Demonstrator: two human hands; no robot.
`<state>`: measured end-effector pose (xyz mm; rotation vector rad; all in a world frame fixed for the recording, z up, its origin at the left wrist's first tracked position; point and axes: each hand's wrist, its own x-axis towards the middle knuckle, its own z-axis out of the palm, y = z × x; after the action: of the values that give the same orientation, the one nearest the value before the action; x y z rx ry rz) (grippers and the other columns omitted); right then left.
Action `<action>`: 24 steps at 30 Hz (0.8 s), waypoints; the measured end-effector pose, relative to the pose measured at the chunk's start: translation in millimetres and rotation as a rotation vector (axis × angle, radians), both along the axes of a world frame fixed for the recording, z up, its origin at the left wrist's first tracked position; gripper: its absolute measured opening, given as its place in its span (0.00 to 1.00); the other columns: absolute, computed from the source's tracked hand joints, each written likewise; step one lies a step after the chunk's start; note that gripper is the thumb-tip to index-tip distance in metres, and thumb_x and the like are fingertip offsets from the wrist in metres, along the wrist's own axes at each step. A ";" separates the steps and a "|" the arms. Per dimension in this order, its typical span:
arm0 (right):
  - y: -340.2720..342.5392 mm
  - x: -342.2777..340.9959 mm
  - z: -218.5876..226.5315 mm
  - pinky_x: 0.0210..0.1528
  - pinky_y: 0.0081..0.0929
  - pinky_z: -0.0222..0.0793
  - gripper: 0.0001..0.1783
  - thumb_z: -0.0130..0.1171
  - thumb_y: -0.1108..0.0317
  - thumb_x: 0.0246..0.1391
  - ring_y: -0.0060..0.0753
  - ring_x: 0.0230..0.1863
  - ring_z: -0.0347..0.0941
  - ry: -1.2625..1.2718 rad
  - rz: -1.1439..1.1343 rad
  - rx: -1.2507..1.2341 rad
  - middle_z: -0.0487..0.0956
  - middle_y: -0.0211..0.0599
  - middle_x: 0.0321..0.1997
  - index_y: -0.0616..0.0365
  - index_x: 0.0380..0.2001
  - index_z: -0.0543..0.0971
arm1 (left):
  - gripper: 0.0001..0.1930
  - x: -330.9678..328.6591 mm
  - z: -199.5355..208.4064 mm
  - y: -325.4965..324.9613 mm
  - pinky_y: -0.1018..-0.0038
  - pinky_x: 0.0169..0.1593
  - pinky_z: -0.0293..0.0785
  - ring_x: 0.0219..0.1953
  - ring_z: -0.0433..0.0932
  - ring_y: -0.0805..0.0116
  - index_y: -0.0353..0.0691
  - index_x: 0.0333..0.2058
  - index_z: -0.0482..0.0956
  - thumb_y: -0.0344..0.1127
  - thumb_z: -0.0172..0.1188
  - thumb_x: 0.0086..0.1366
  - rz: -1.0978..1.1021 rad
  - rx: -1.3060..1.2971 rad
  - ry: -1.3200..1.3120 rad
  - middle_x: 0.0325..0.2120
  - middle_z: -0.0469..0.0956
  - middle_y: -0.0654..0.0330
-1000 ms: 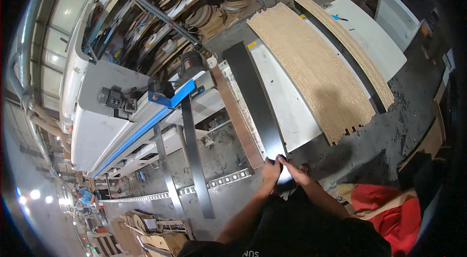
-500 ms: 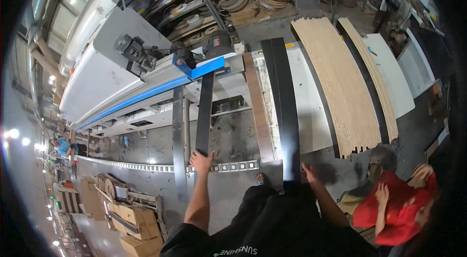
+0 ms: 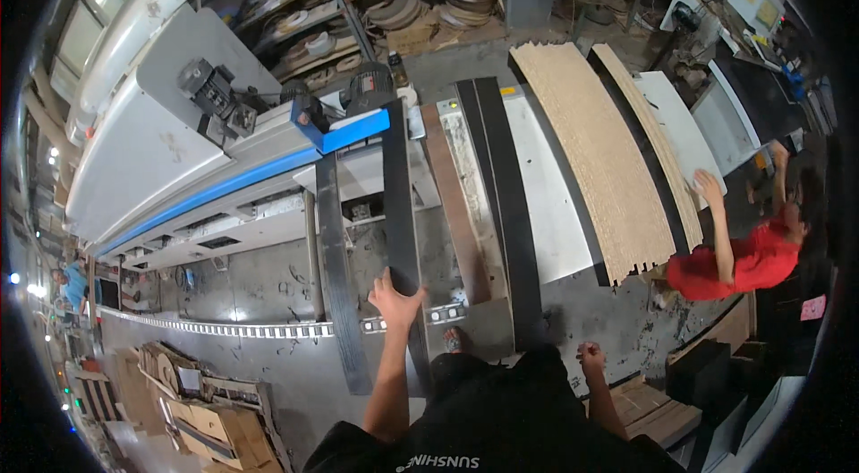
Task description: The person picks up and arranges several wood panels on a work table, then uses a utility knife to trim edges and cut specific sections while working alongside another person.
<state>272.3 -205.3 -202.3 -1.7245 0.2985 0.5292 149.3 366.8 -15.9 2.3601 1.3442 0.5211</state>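
Observation:
My left hand, fingers spread, lies on a long black strip-shaped panel that runs from the machine side toward my body. My right hand hangs at my right side, its fingers curled with nothing visible in them and apart from the boards. Between my hands lie a brown strip and long black strips side by side. Left of my left hand is another dark strip.
A white machine with a blue guide bar stands left. Wood-grain panels and a white board lie right. A co-worker in red reaches over them. Shelves hold edging rolls; cardboard boxes stand lower left.
The black panel under my left hand has shifted right, past the blue bar's end. My right hand has moved away from the black strips. The co-worker now reaches toward the white board.

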 end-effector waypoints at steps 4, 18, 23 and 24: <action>-26.1 6.5 -28.5 0.34 0.26 0.73 0.14 0.67 0.54 0.66 0.26 0.32 0.80 0.016 -0.010 0.054 0.83 0.29 0.36 0.51 0.42 0.79 | 0.52 44.3 21.0 -34.3 0.52 0.65 0.61 0.54 0.76 0.45 0.32 0.64 0.73 0.54 0.79 0.41 -0.095 -0.035 -0.019 0.49 0.77 0.45; -175.4 78.7 -144.1 0.38 0.31 0.73 0.21 0.62 0.55 0.65 0.31 0.38 0.80 0.233 -0.039 0.356 0.83 0.36 0.41 0.60 0.51 0.78 | 0.56 246.0 -17.1 -183.6 0.46 0.71 0.55 0.59 0.73 0.41 0.28 0.67 0.66 0.63 0.75 0.50 -0.064 0.121 0.068 0.53 0.76 0.38; -149.6 110.8 -81.0 0.38 0.30 0.73 0.18 0.62 0.57 0.64 0.29 0.38 0.79 0.194 0.142 0.096 0.82 0.34 0.41 0.58 0.50 0.79 | 0.56 182.5 -12.1 -151.8 0.42 0.73 0.52 0.66 0.65 0.35 0.30 0.69 0.65 0.68 0.71 0.55 -0.097 0.189 0.230 0.59 0.73 0.35; -158.6 109.4 -85.5 0.38 0.30 0.73 0.17 0.61 0.58 0.64 0.29 0.37 0.79 0.206 0.017 0.185 0.83 0.33 0.41 0.58 0.50 0.80 | 0.56 157.5 -12.8 -129.4 0.41 0.72 0.53 0.67 0.64 0.34 0.30 0.69 0.64 0.69 0.71 0.55 -0.074 0.176 0.239 0.59 0.72 0.35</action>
<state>381.6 -363.8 -287.8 -1.4966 0.3697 0.7271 306.7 237.4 -28.7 2.6752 1.3525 0.3569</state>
